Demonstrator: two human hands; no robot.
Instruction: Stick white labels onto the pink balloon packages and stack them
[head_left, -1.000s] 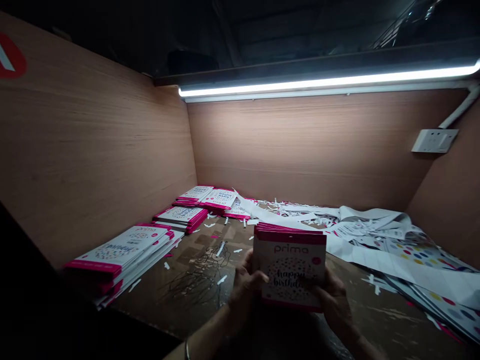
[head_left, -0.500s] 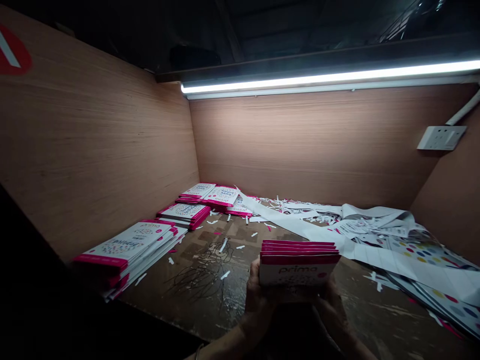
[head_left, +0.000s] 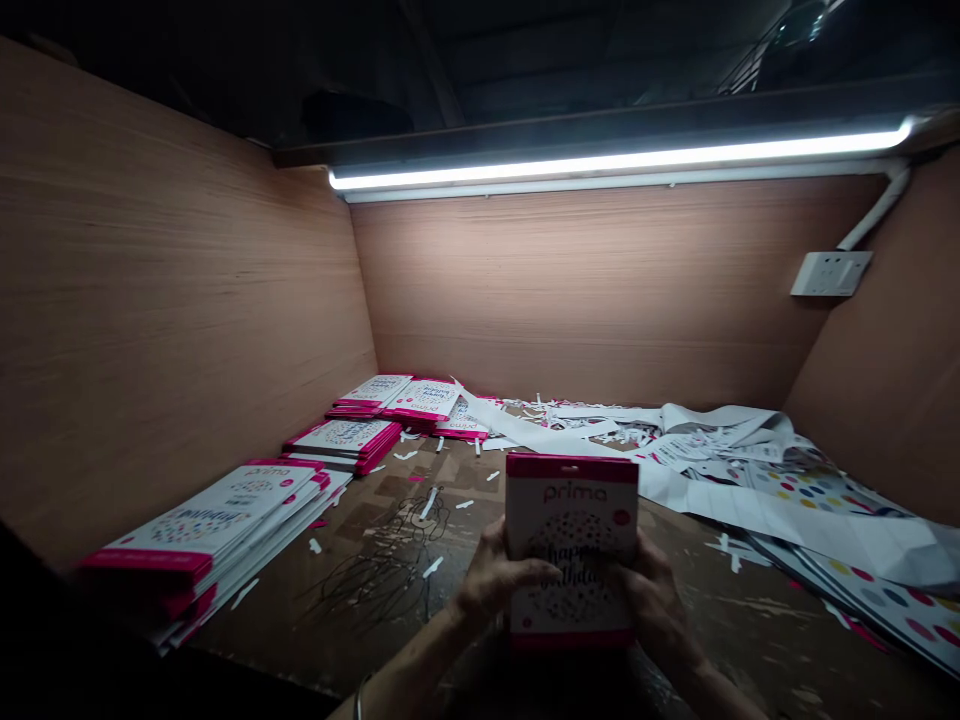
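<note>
Between my two hands is a stack of flat packets (head_left: 571, 540), white with pink bands, printed "prima" and "happy birthday". It stands upright, front face toward me, over the near part of the table (head_left: 405, 640). My left hand (head_left: 499, 575) grips its left side, thumb across the front. My right hand (head_left: 651, 595) closes on the right side in the same way; its fingertips behind the stack are hidden. More packets of this kind lie in a large pile (head_left: 225, 510) at the left and in smaller piles (head_left: 349, 440) farther back.
A long white paper strip (head_left: 675, 490) runs across the right side. Behind it lie crumpled strips and shreds (head_left: 720, 430), with dotted sheets (head_left: 847, 590) at the right. Wooden walls enclose the table. A lamp tube (head_left: 615, 160) and a socket (head_left: 831, 273) are on the walls.
The stack has tilted from showing its fanned top edges to showing its full front face, its edges now more even. Both hands still hold it. The view has shifted slightly right.
</note>
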